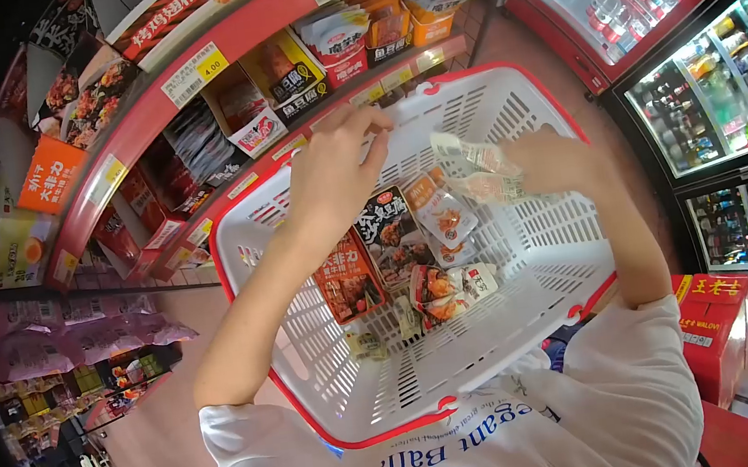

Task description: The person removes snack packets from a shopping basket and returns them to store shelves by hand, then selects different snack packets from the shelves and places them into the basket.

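The red-edged shelf (pixel 136 123) stands beyond my left hand; treat it as fixed. The basket (pixel 573 254) lies below both hands. I judge it stiff, light plastic, its load small; its solid rim offers the best hold, at opposite sides.

My left hand (pixel 329 174) is over the far rim, fingers partly curled. I cannot tell whether it grips the rim or merely rests there. My right hand (pixel 552 160) is closed on the clear packets (pixel 486 159), which hang above the basket interior, on the side toward my left hand. Blur hides their exact number.

Below and between the hands lie the black pack (pixel 391 243) and, beside it on the left-hand side, the orange pack (pixel 349 281). Both look flat and moderately firm; hold by opposite edges. Nearer the right hand, the white packet (pixel 441 211) looks soft.

Handling of the clear packets, as judged: light, limp, slippery film. Pinch at a flat margin, thumb opposing fingers. Avoid squeezing the filled middle; contents may crush or the film may slide.
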### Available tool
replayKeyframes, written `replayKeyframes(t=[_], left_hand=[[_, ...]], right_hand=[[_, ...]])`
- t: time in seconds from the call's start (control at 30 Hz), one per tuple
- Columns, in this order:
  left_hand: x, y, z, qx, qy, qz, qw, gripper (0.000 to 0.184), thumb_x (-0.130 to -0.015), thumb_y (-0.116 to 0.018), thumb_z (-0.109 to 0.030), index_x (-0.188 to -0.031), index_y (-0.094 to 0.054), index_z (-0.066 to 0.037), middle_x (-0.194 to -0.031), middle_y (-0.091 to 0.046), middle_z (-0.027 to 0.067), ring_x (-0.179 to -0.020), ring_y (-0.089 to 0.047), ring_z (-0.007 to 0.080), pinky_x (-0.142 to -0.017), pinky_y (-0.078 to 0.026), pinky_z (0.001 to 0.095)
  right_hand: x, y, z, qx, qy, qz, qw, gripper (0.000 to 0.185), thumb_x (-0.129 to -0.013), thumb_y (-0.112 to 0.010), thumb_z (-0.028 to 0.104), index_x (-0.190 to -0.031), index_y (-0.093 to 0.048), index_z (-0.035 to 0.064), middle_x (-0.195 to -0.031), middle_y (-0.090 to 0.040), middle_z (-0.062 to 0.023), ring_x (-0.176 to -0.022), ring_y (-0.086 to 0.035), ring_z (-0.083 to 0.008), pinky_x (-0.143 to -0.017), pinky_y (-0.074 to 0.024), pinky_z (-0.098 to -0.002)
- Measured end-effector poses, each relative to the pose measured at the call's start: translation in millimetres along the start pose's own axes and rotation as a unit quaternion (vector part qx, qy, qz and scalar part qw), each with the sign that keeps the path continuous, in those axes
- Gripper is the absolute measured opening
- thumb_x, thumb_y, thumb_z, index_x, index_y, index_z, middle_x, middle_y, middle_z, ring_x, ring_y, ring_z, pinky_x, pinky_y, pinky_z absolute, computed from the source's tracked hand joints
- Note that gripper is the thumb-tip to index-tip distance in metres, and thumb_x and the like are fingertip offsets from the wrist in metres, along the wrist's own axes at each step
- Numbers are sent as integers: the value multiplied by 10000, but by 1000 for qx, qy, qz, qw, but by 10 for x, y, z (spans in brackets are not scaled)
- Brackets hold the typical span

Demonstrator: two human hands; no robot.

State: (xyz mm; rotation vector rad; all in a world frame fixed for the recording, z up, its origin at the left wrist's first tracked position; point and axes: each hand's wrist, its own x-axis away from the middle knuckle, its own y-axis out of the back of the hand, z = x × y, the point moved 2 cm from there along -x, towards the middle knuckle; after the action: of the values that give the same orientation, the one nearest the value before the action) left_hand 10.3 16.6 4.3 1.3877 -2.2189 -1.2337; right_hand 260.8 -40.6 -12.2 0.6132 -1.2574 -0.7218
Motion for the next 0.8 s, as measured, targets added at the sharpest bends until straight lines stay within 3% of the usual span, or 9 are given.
replayKeyframes(t=[0.07,0.2,0.3,0.37,0.47,0.57,0.6,0.67,0.8], left_hand=[[-1,-7,-30,18,-24,5,1000,151,-892,-612,-88,-1033,-646,-50,-1028,-674,96,-957,-674,250,-806,-507,365],[-10,-54,-7,28,-55,-6,998,145,-886,-620,-81,-1027,-646,-55,-997,-679,97,-933,-679,250,-778,-513,362],[-7,-56,-27,34,-67,-12,997,142,-881,-627,-72,-1022,-648,-64,-981,-683,96,-914,-683,249,-755,-518,359],[-6,-56,-24,37,-62,-6,997,141,-879,-632,-68,-1020,-648,-71,-985,-686,93,-903,-686,246,-741,-521,355],[-5,-70,-9,37,-68,-6,997,135,-881,-630,-65,-1014,-649,-71,-974,-687,90,-887,-685,247,-733,-520,357],[4,-76,-10,38,-58,5,998,125,-883,-627,-64,-1006,-649,-69,-956,-687,88,-865,-683,248,-726,-519,359],[3,-77,-7,39,-57,4,998,125,-883,-627,-64,-1006,-649,-69,-956,-687,88,-865,-683,248,-726,-519,359],[-1,-81,-1,37,-56,5,998,124,-880,-632,-66,-1003,-645,-61,-934,-686,95,-847,-681,252,-721,-518,360],[-29,-55,14,52,-65,-6,997,127,-871,-636,-63,-998,-642,-58,-947,-671,107,-907,-659,274,-762,-516,369]], right_hand=[[14,-62,194,60,-55,15,997,420,-850,-678,289,-1193,-577,68,-1072,-668,-215,-1024,-652,-354,-892,-509,-490],[-365,-695,42,60,11,-118,991,299,-895,-593,163,-1148,-559,7,-992,-664,-235,-983,-653,-369,-817,-527,-481],[-510,-1078,173,234,-30,-152,960,495,-819,-669,194,-1252,-570,-24,-1196,-572,-206,-908,-658,-328,-744,-553,-384],[-816,-1531,93,374,-41,-111,920,590,-806,-688,208,-1322,-528,-30,-1411,-433,-224,-1099,-610,-320,-714,-580,-333],[-977,-1857,-35,375,-112,-95,915,708,-790,-722,222,-1395,-455,-30,-1529,-295,-241,-1257,-512,-335,-665,-606,-323],[-932,-1683,-26,437,-31,-46,898,839,-758,-774,250,-1438,-380,-47,-1585,-189,-220,-1304,-473,-347,-608,-613,-313],[-830,-1469,60,438,-31,-45,897,839,-758,-774,250,-1438,-380,-47,-1585,-189,-220,-1304,-473,-347,-608,-613,-313],[-598,-1076,275,284,-54,106,951,881,-725,-811,271,-1449,-390,-4,-1568,-263,-181,-1246,-531,-330,-634,-616,-335],[-721,-1044,121,263,-39,40,963,785,-695,-829,335,-1357,-533,33,-1442,-468,-170,-1211,-564,-298,-664,-602,-375]])
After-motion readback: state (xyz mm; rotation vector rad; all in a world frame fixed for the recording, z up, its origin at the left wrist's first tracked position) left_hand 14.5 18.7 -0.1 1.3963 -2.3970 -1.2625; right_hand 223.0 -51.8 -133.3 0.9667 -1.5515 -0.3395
